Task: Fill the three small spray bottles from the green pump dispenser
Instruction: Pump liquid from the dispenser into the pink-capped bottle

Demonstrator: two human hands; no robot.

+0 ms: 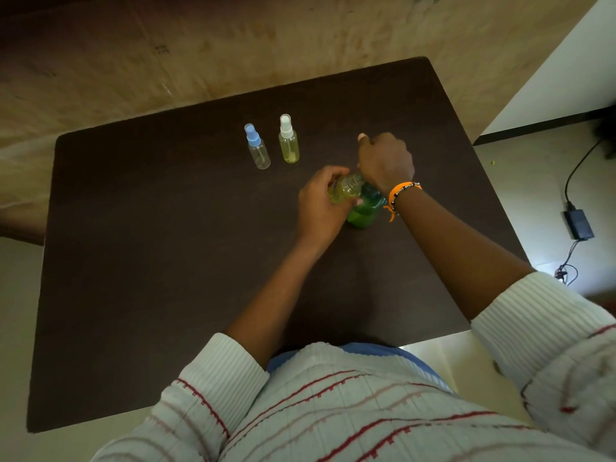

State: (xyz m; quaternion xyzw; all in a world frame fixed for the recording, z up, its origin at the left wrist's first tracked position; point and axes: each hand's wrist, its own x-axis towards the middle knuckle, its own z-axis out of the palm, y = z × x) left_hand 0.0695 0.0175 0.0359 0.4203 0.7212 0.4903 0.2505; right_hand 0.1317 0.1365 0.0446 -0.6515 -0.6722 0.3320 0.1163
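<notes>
One open bottle, gripped by left hand, under right hand's dispenser.

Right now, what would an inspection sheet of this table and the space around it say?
Surface: dark brown table.
Job's things: blue-capped bottle looks empty; white-capped bottle holds yellowish liquid; open bottle against green dispenser.
Clutter: nothing seen.
Hands: left hand grips the open bottle; right hand is over the dispenser's pump, grip hidden.
Cables: black adapter with cord on floor.
Surroundings: tan floor, white wall.
</notes>
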